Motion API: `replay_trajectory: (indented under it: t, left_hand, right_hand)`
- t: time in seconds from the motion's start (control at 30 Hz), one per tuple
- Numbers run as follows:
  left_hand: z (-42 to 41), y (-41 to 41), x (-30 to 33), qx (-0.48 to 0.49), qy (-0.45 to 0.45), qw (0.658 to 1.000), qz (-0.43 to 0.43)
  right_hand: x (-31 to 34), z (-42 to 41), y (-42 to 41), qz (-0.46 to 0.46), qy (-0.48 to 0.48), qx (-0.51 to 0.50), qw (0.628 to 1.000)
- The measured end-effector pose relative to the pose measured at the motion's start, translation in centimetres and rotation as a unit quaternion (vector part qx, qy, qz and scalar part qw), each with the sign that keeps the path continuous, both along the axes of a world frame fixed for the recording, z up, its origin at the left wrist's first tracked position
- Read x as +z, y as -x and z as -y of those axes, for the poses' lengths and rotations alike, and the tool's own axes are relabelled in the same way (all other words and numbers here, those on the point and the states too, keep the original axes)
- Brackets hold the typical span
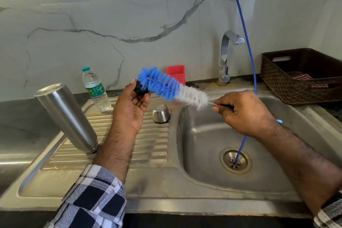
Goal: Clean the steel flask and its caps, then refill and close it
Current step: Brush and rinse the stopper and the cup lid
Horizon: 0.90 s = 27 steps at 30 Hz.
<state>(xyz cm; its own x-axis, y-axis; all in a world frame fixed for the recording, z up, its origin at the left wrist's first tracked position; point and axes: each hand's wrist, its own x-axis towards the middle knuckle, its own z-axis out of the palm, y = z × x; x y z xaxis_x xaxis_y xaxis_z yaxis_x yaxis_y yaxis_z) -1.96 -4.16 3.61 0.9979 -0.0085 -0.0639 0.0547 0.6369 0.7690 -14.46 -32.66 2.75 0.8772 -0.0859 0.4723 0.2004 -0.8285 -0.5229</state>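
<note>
Scrubbing of the small black cap (140,88) is the step in hand. It is pinched at the fingertips of the left hand (131,106), palm up, over the ribbed drainboard (148,142), while the right hand (246,112) grips the handle of the bottle brush (172,88) — blue bristles against the cap, white ones nearer the handle.

Largest first: the sink basin (203,135) lies open at five o'clock, with a blue tube (248,46) dropping into its drain (a snag risk for the right wrist, I judge). The steel flask (66,116) stands inverted on the drainboard at nine o'clock, near the left forearm; a wide elbow swing could tip it. The steel outer cap (161,114) rests dome-up just right of the left hand. A short twisting stroke — cap turned, brush kept low — likely serves best, working toward the basin.
</note>
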Motion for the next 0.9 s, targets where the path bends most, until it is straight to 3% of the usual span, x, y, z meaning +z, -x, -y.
replay_trajectory:
  t: [0.13,0.23,0.37,0.53,0.6,0.77,0.9]
  left_hand:
    - [0.8,0.2,-0.6,0.005,-0.159,0.984,0.08]
    - [0.4,0.1,-0.5,0.039,-0.164,0.974,0.149]
    - [-0.5,-0.3,-0.7,0.118,-0.249,0.933,0.232]
    - [0.9,-0.1,-1.1,0.144,-0.367,0.868,0.302]
    - [0.8,-0.1,-1.1,0.165,-0.367,0.864,0.301]
    - [-1.6,-1.3,-0.6,0.211,-0.305,0.892,0.26]
    - [0.0,0.0,-0.6,0.172,-0.386,0.845,0.329]
  right_hand:
    - [0.0,-1.2,-0.5,-0.002,-0.013,-0.011,1.0]
    - [0.2,-0.8,-0.4,-0.025,-0.03,-0.019,0.999]
    - [0.6,-0.1,0.2,-0.036,-0.045,-0.002,0.998]
    - [0.7,-1.9,-0.3,-0.018,-0.048,-0.036,0.998]
    - [0.7,-1.7,-0.1,-0.023,-0.055,-0.037,0.998]
    - [1.1,-0.9,0.7,-0.059,-0.04,-0.023,0.997]
    - [0.9,-2.2,-0.1,-0.034,-0.064,-0.044,0.996]
